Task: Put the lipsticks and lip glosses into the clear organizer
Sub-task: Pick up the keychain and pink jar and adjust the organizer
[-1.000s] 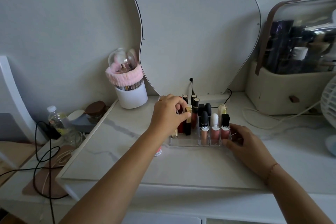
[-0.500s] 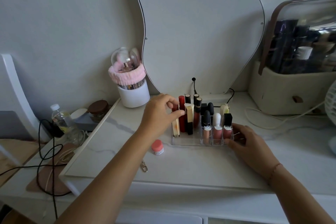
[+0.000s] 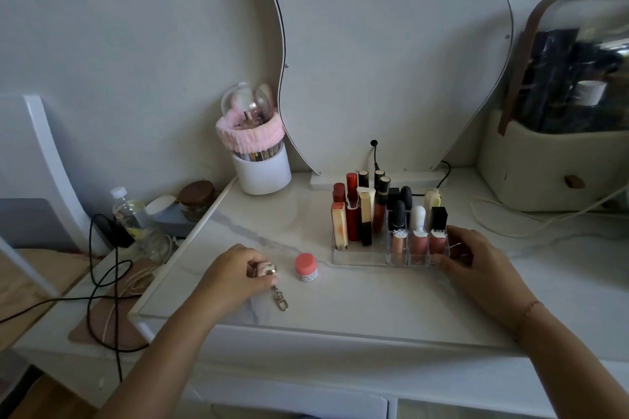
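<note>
On the white marble-patterned worktop, the left hand has its grip closed on a small round pink-and-gold case with a metal clasp chain; the fingers curl over the case from the left while the chain and clasp trail loose on the surface just below it, so the case looks pinched at the worktop rather than lifted clear, though I cannot tell for certain. Just to its right, apart from the hand, stands a small jar with a coral-pink lid, not yet collected. Further right sits the clear acrylic organizer, its compartments already filled with upright lipsticks and lip glosses, tall tubes at the back and left, three short glosses in the front cells. The right hand rests against the organizer's right front corner, fingers bent around the wall, apparently steadying it so it does not slide as items go in. The held case lies well left of the organizer, with the jar between them.
</note>
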A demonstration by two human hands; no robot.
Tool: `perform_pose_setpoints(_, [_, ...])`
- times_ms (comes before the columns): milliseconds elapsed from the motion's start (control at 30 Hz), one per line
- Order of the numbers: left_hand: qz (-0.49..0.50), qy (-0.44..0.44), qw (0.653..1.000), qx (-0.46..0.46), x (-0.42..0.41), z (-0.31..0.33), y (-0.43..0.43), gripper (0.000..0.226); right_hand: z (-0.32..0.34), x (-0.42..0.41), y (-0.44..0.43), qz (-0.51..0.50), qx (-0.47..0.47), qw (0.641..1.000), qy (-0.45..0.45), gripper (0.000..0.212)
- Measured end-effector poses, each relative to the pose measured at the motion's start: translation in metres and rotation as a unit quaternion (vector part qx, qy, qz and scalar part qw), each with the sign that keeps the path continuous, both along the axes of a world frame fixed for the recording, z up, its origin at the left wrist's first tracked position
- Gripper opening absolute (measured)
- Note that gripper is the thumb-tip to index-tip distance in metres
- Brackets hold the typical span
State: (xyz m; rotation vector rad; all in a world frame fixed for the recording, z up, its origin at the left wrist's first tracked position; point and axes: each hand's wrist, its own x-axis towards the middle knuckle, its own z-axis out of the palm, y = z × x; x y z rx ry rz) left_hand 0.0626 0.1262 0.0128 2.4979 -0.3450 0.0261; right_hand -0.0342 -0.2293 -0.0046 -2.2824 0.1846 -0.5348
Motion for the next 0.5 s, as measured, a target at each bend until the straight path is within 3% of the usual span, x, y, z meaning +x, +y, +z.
perform_pose_setpoints(300, [0.040, -0.034, 0.995, -0.079, 0.001, 0.010, -0.008, 0.023, 0.000, 0.000, -0.001, 0.001, 0.000, 1.000, 0.003, 0.050])
perform_pose_setpoints(500, [-0.037, -0.063, 0.971, -0.226, -0.001, 0.045, -0.033, 0.025, -0.003, 0.003, -0.002, -0.005, 0.002, 1.000, 0.000, 0.051])
